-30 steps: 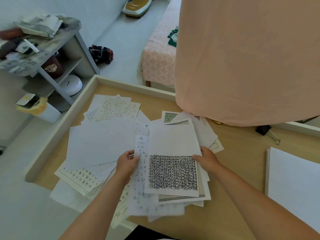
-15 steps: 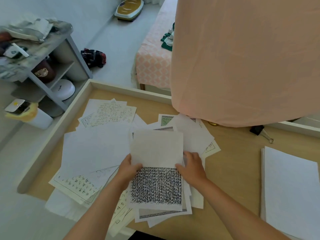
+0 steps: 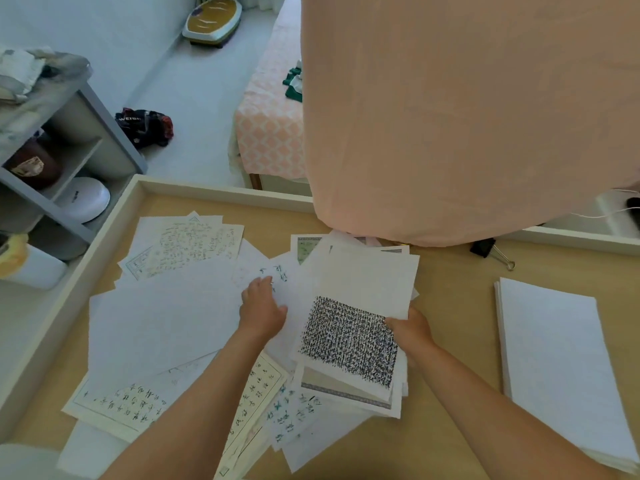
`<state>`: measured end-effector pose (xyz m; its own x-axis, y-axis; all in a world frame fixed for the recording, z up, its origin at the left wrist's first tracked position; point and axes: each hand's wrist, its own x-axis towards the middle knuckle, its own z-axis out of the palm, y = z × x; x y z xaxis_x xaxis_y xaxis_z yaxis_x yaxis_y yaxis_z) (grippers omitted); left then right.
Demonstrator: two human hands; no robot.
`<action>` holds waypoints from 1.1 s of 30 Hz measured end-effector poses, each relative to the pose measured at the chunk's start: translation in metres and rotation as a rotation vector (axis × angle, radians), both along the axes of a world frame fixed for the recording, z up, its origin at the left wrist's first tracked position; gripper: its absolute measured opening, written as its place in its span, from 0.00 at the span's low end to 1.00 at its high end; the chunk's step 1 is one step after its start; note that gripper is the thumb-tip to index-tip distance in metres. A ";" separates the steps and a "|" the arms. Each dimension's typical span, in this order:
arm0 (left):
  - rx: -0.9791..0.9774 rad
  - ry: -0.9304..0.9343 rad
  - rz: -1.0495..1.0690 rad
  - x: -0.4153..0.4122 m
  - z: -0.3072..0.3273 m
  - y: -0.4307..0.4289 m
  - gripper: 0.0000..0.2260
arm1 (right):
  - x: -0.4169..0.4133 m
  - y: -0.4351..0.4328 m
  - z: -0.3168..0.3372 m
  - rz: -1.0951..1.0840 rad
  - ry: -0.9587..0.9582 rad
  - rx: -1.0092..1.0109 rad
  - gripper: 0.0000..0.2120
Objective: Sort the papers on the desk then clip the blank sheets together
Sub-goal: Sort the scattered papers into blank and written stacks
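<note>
Desk (image 3: 450, 306): left hand (image 3: 261, 308) released printed sheet (image 3: 349, 337); right hand (image 3: 412, 332) holds.

Bare desk (image 3: 457, 306) runs between scattered papers (image 3: 166, 317) and blank stack (image 3: 554, 358) (pink cloth (image 3: 450, 116) overhangs behind).

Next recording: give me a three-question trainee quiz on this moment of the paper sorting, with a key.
1. True or false: the binder clip is clamped on the blank stack.
2. Which hand pinches the densely written sheet? A) left B) right C) both
3. Fill in: the blank stack lies to the person's ___.

Key:
1. False; it lies apart on the desk.
2. B, the right hand; the left hand rests on the loose papers.
3. Right.
</note>
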<state>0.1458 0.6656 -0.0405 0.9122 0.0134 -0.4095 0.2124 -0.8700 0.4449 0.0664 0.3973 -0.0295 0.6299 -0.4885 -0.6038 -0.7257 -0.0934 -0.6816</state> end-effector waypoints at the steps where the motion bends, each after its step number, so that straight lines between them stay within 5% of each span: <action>1: 0.032 0.036 -0.028 0.001 -0.001 -0.002 0.33 | 0.000 -0.003 -0.002 -0.046 0.017 -0.037 0.08; 4: 0.033 0.055 -0.024 0.006 -0.004 -0.009 0.34 | 0.004 -0.008 -0.009 -0.170 0.052 -0.091 0.08; 11: -0.136 0.271 -0.056 0.014 0.004 -0.013 0.11 | 0.014 0.002 -0.015 -0.259 -0.006 -0.079 0.11; 17: -0.499 0.764 -0.047 -0.012 0.010 -0.015 0.17 | 0.012 0.006 -0.016 -0.023 0.041 -0.130 0.18; 21: -0.643 0.522 0.248 -0.027 0.009 -0.026 0.09 | 0.006 0.012 -0.020 0.180 0.061 -0.143 0.21; 26: -0.607 0.268 0.253 -0.039 0.011 -0.020 0.21 | 0.010 0.021 -0.005 0.411 0.060 -0.415 0.26; 30: -0.816 0.269 0.358 -0.042 0.019 0.013 0.22 | 0.017 0.035 0.009 0.366 -0.051 -0.034 0.44; 33: -0.771 0.234 0.390 -0.046 0.020 0.035 0.20 | 0.022 0.051 0.011 0.378 -0.058 0.129 0.23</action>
<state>0.1001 0.7003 -0.0202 0.7922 -0.0504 -0.6082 0.5896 -0.1941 0.7840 0.0882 0.4480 -0.0183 0.7856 -0.1378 -0.6032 -0.6165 -0.2574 -0.7441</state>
